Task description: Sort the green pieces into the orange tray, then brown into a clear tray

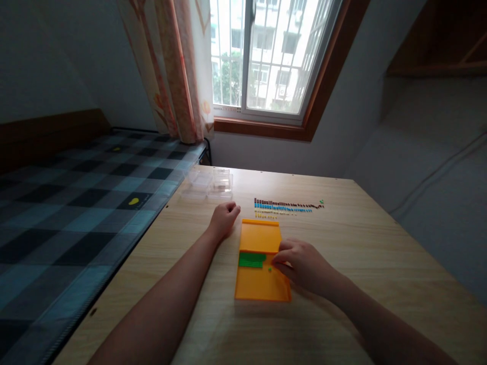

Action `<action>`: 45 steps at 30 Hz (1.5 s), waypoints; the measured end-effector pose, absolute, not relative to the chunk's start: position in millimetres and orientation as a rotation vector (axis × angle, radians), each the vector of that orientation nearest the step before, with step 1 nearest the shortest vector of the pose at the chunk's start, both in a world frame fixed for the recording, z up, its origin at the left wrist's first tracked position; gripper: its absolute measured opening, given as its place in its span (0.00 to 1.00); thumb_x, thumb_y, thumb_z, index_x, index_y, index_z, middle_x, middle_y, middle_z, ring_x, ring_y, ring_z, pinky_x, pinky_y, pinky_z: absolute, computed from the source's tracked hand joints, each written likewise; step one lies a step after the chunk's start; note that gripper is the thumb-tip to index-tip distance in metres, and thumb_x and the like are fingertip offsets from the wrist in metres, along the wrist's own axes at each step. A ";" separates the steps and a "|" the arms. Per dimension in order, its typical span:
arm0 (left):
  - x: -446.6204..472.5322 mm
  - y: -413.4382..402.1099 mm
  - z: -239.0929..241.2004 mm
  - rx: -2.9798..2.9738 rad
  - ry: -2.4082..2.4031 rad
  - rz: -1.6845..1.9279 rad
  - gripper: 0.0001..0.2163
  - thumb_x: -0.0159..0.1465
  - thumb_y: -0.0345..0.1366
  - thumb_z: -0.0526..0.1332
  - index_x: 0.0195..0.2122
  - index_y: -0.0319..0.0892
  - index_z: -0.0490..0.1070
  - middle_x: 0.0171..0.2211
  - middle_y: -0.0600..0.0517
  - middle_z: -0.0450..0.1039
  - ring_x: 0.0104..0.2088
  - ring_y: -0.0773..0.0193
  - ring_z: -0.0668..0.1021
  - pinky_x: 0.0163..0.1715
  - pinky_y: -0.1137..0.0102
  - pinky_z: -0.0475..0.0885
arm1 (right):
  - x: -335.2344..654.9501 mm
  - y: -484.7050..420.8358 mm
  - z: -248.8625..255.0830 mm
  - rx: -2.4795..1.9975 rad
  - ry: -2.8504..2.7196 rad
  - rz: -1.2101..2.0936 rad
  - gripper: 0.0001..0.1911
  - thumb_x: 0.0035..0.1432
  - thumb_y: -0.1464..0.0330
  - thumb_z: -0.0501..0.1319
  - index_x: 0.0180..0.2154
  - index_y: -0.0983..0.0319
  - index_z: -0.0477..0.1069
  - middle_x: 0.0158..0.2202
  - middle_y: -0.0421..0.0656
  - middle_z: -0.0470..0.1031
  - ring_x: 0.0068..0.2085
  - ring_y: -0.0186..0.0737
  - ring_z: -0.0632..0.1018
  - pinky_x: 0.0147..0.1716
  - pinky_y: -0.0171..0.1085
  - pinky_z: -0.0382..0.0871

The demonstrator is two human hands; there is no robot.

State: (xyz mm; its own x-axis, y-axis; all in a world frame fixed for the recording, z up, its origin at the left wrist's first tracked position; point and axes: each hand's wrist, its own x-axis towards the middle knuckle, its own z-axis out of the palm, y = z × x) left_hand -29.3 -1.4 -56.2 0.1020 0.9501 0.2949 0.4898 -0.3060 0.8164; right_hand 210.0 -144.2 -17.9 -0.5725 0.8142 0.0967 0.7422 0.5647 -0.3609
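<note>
An orange plastic tray [262, 289] lies on the table in front of me, with a raised panel [259, 236] across its far half. Small green pieces [251, 260] sit packed in rows along the middle of the tray, at its left side. One loose green piece [270, 269] lies to the right of them. My right hand [300, 261] is over the tray's right edge, thumb and fingers pinched together near that loose piece; anything between them is too small to see. My left hand [225, 218] rests curled on the table beyond the tray's left edge, its inside hidden.
Behind the tray, tiny brown [266, 202], blue [270, 207] and yellow pieces [262, 216] lie in long rows. A few green pieces [321, 202] are at their right end. Clear plastic boxes [213, 183] stand at the back left. A checked bed [95, 203] adjoins the table's left side.
</note>
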 end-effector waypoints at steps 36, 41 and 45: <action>-29.5 -1.5 -58.7 1.872 1.389 1.150 0.17 0.58 0.45 0.54 0.17 0.44 0.54 0.17 0.59 0.50 0.22 0.69 0.60 0.26 0.70 0.53 | 205.8 -145.0 -30.4 -1.191 -2.464 0.485 0.13 0.65 0.74 0.57 0.40 0.59 0.81 0.34 0.44 0.76 0.38 0.39 0.74 0.37 0.36 0.64; -30.0 -1.2 -58.4 1.879 1.393 1.147 0.17 0.57 0.46 0.54 0.17 0.44 0.53 0.17 0.59 0.51 0.22 0.69 0.60 0.26 0.70 0.53 | 202.8 -145.7 -28.5 -1.194 -2.515 0.462 0.13 0.65 0.73 0.57 0.38 0.59 0.80 0.34 0.44 0.76 0.37 0.39 0.74 0.37 0.36 0.64; -30.1 -0.3 -58.8 1.879 1.394 1.146 0.17 0.57 0.46 0.54 0.16 0.44 0.54 0.17 0.59 0.51 0.22 0.69 0.60 0.26 0.70 0.53 | 201.3 -146.1 -29.0 -1.197 -2.519 0.459 0.12 0.66 0.72 0.56 0.39 0.59 0.80 0.35 0.44 0.77 0.37 0.39 0.74 0.37 0.36 0.64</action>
